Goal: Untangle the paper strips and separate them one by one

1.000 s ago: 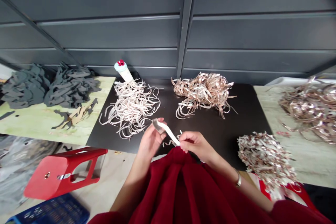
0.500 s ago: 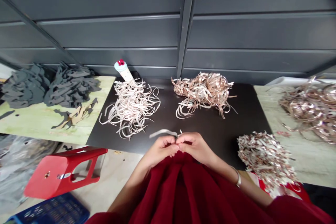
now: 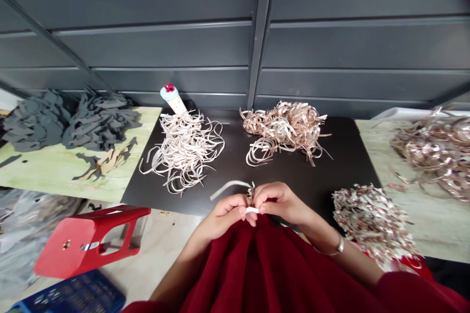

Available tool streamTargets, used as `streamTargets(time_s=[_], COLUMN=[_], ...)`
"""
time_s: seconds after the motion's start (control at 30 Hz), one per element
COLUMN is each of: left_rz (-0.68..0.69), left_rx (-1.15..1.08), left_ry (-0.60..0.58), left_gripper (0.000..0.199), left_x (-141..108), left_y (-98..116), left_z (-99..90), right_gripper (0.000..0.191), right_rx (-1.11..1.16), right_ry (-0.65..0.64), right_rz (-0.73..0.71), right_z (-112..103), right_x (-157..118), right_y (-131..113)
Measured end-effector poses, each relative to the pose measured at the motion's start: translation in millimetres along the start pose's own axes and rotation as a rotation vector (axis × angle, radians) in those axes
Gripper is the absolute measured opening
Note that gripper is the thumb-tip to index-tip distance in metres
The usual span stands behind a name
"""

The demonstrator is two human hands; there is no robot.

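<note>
- Left hand (image 3: pixel 228 215) and right hand (image 3: pixel 281 203) are both bare and drawn in narrow, fingertips meeting in a tight pinch just above the dark red fleece garment (image 3: pixel 249 264).
- One thin, pale, curved strip (image 3: pixel 230 184) arcs out to the left from the pinch; a tiny white tab (image 3: pixel 251 210) shows beneath the fingers, and a few small crinkled bits (image 3: pixel 251 191) stand above them.
- A slim silver bangle (image 3: pixel 340 246) circles the right wrist: one only.
- The flat black board (image 3: pixel 293 190) lies just beyond the hands.
- Risks, as judged: a loosened pinch could drop the strip onto the garment or floor, and a hard pull could crease or tear something so thin.
- Four heaps of shiny strips: pale curly (image 3: pixel 185 151), rose-gold curly (image 3: pixel 282 129), speckled (image 3: pixel 370 220), large rose-gold (image 3: pixel 429 149).
- Two heaps of dark grey cut foam shapes (image 3: pixel 99 117) sit on one pale green wooden board (image 3: pixel 66 173).
- One white bottle with a red cap (image 3: pixel 173 100) stands behind the pale heap.
- One red plastic stool (image 3: pixel 84 242) and one blue plastic crate (image 3: pixel 73 293) sit on the floor.
</note>
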State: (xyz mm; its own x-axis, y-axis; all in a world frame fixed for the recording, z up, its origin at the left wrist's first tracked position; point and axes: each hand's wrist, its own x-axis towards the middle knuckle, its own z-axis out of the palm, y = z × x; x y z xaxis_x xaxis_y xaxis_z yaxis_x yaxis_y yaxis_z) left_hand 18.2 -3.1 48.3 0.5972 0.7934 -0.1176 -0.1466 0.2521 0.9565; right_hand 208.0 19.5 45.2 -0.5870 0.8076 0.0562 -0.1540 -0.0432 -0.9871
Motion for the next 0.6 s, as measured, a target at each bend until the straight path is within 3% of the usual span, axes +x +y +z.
streamTargets(time_s=[0.1,0.23,0.33,0.47,0.6], left_rz=[0.075,0.194,0.226,0.24,0.24], left_rx=[0.081,0.57,0.795,0.866,0.763], left_ry=[0.061,0.153,0.115,0.086,0.103], left_gripper=[0.036,0.025,0.021,0.02,0.025], left_x=[1.1,4.1,4.4,4.4,4.7], left_y=[-3.4,0.7,4.7,7.5,7.1], left_z=[2.3,1.3,0.2,1.1,2.7], right_gripper=[0.025,0.036,0.032,0.021,0.018], right_rx=[0.03,-0.11,-0.318,-0.538,-0.518], right_ry=[-0.052,-0.059,0.008,0.098,0.025], right_rz=[-0.017,-0.025,-0.028,-0.03,-0.058], right_z=[-10.5,-14.4,-8.8,-1.3,-4.0], right_x=[0.7,1.5,3.0,6.8,8.2], right_y=[0.3,-6.1,-9.6,-8.4,-8.7])
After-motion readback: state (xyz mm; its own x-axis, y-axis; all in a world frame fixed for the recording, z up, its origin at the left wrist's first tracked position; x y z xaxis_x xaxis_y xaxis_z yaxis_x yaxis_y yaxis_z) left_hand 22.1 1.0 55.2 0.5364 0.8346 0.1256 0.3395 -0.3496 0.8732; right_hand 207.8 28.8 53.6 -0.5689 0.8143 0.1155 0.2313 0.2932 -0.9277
